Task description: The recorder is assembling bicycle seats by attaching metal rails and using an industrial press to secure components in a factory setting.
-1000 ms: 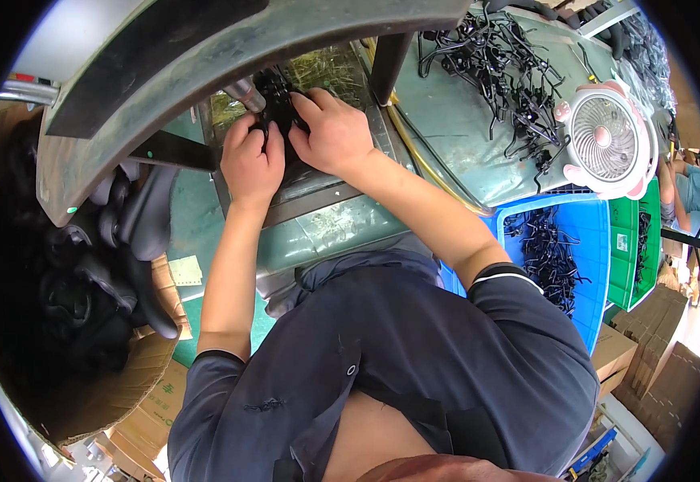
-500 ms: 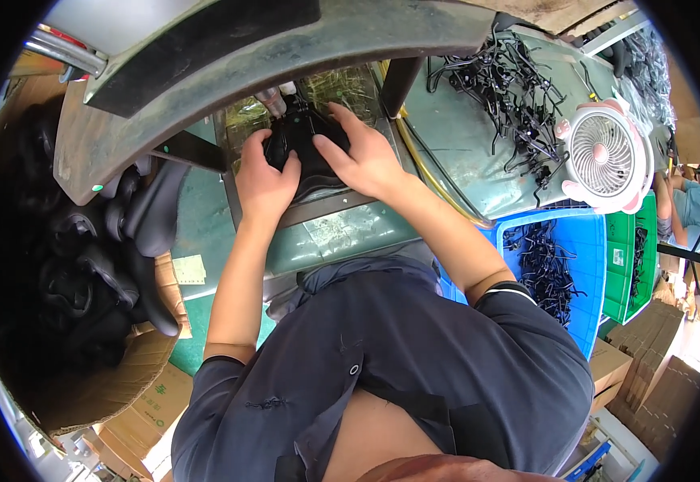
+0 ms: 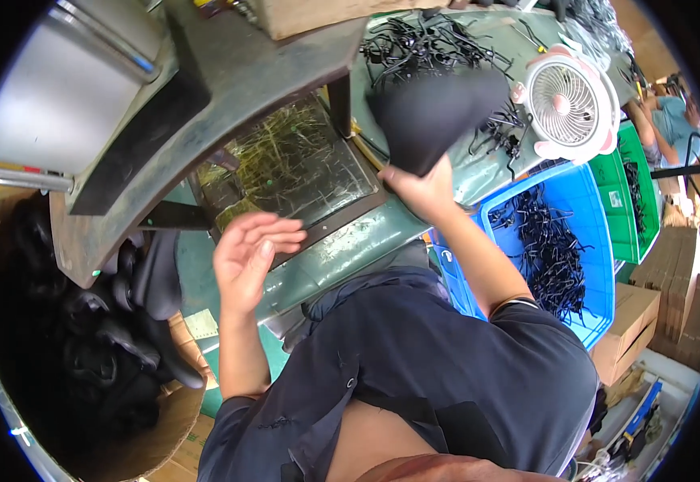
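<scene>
A black bicycle saddle [image 3: 438,120], slightly blurred, is up off the bench at the right of the machine. My right hand [image 3: 422,189] grips it by its near end, thumb on top and the other fingers hidden beneath. In front of the machine's bed [image 3: 338,217], my left hand [image 3: 249,249] hovers with its fingers stretched out and nothing in them. A clear, scuffed sheet with yellowish streaks [image 3: 294,153] covers the bed, which has a dark metal border.
The machine's heavy curved frame [image 3: 229,88] arches over the bed. Far right on the bench are a pile of black bent metal parts [image 3: 422,48] and a white-pink fan [image 3: 563,104]. Blue [image 3: 603,277] and green bins [image 3: 625,193] stand right; a carton of black saddles [image 3: 153,281] stands left. Another person [image 3: 671,120] sits beyond.
The saddle has left the machine bed, carried up and right by my right hand. My left hand has let go of it and drawn back toward me. The view has shifted.
</scene>
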